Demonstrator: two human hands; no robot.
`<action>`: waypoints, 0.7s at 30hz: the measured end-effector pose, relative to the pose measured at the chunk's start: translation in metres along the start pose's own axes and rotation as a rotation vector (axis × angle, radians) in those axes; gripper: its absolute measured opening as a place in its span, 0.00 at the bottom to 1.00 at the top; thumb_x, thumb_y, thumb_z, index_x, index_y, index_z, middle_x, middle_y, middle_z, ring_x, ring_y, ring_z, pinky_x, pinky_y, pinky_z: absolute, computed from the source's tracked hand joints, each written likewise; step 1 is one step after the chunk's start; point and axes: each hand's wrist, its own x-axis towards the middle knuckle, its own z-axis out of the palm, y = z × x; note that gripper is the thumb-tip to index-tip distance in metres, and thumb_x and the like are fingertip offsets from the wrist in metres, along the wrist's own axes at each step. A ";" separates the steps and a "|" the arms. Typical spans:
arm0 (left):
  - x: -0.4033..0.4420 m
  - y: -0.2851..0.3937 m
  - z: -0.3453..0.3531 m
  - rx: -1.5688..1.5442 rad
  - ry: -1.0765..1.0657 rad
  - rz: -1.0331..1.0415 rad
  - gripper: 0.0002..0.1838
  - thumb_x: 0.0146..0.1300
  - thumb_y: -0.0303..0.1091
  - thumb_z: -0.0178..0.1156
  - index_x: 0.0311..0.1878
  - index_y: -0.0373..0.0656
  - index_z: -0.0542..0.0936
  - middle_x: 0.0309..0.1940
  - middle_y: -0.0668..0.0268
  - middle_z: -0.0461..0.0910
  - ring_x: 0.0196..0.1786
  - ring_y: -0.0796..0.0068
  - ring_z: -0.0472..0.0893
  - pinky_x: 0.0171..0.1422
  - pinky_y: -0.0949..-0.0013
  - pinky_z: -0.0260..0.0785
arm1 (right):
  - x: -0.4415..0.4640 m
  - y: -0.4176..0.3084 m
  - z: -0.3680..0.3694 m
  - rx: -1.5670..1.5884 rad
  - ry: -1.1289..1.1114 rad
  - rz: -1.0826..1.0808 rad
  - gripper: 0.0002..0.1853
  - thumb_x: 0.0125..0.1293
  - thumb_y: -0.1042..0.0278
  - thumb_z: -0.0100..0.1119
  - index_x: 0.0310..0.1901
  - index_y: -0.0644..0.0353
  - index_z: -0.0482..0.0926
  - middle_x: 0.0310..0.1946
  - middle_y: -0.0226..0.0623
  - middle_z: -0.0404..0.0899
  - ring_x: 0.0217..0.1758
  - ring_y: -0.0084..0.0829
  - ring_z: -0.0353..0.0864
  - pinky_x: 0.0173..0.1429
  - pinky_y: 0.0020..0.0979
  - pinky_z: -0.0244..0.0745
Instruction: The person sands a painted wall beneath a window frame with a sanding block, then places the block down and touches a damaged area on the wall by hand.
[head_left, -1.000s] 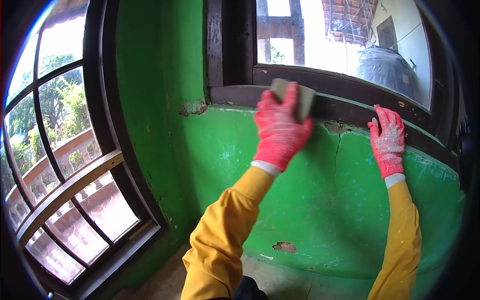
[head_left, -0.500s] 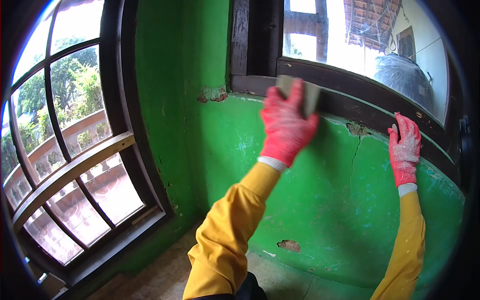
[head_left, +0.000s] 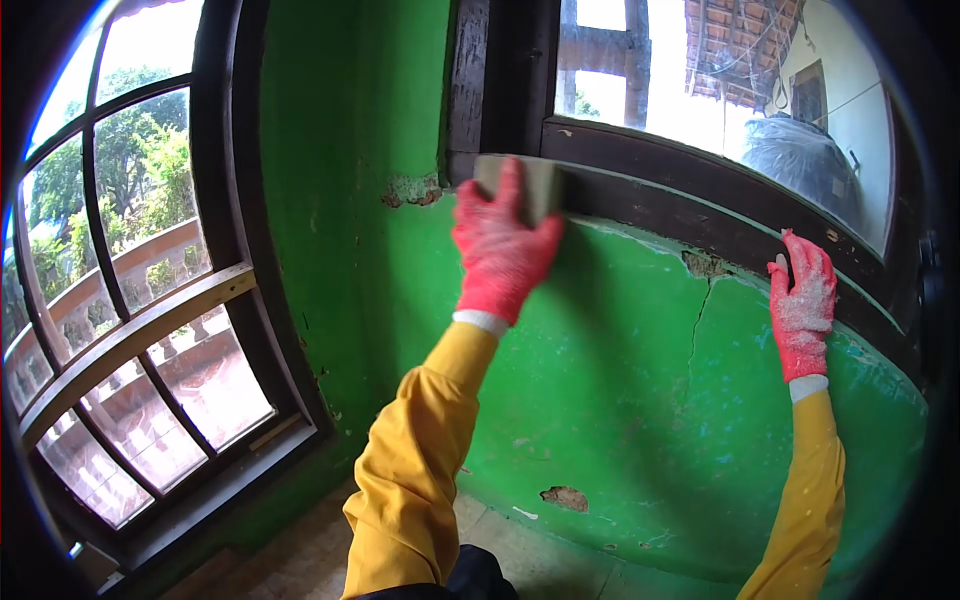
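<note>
My left hand, in a red glove dusted with white, presses a tan rectangular sanding block against the dark wooden lower window frame, near its left corner. Its fingers lie over the block, and the side touching the wood is hidden. Further right, my right hand, in a matching dusty red glove, rests with its fingers stretched up against the same frame. I see nothing held in it.
Below the frame is a green wall with chipped plaster, a crack and a low hole. On the left stands a barred window with a wooden crossbar. Behind the right pane sits a plastic-wrapped bundle.
My left hand has slid left along the frame with the sanding block, toward the corner. My right hand stays at its spot on the frame. The view has shifted slightly.
</note>
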 end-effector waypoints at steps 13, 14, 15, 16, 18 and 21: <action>0.019 -0.057 -0.001 -0.036 0.101 -0.259 0.48 0.54 0.53 0.71 0.79 0.61 0.62 0.72 0.45 0.57 0.71 0.43 0.65 0.75 0.54 0.62 | 0.001 -0.002 0.000 0.036 0.012 0.013 0.21 0.64 0.72 0.65 0.59 0.57 0.79 0.52 0.40 0.80 0.58 0.45 0.77 0.66 0.44 0.70; 0.007 -0.042 0.005 0.022 0.073 -0.150 0.49 0.53 0.53 0.71 0.79 0.61 0.62 0.72 0.44 0.57 0.71 0.43 0.65 0.76 0.54 0.61 | 0.002 -0.003 -0.002 0.045 0.001 0.020 0.21 0.64 0.72 0.65 0.60 0.57 0.79 0.52 0.40 0.80 0.58 0.45 0.77 0.66 0.44 0.70; -0.006 -0.030 0.008 0.050 0.036 -0.020 0.50 0.51 0.53 0.72 0.78 0.61 0.63 0.71 0.43 0.58 0.71 0.42 0.65 0.77 0.54 0.58 | 0.002 -0.003 -0.003 0.046 -0.001 0.014 0.21 0.64 0.72 0.65 0.60 0.57 0.79 0.52 0.40 0.80 0.58 0.45 0.77 0.66 0.44 0.70; -0.015 -0.016 0.002 0.072 -0.062 0.078 0.51 0.50 0.53 0.73 0.78 0.61 0.63 0.71 0.42 0.58 0.72 0.41 0.64 0.77 0.54 0.58 | 0.001 -0.001 -0.003 0.037 -0.005 -0.010 0.22 0.64 0.72 0.64 0.60 0.57 0.78 0.53 0.40 0.79 0.58 0.45 0.76 0.67 0.44 0.70; -0.008 -0.022 -0.006 -0.001 -0.129 0.148 0.50 0.50 0.53 0.72 0.78 0.61 0.64 0.71 0.42 0.58 0.72 0.41 0.63 0.77 0.53 0.59 | 0.000 0.002 -0.001 0.031 0.001 -0.046 0.22 0.64 0.72 0.64 0.61 0.57 0.78 0.53 0.41 0.79 0.59 0.45 0.76 0.67 0.44 0.70; 0.031 -0.043 -0.013 0.048 0.013 -0.116 0.47 0.52 0.52 0.70 0.77 0.62 0.65 0.71 0.44 0.59 0.71 0.41 0.65 0.75 0.53 0.61 | -0.001 0.007 0.005 0.014 0.001 -0.019 0.23 0.64 0.72 0.64 0.62 0.57 0.78 0.53 0.41 0.79 0.59 0.45 0.76 0.67 0.44 0.70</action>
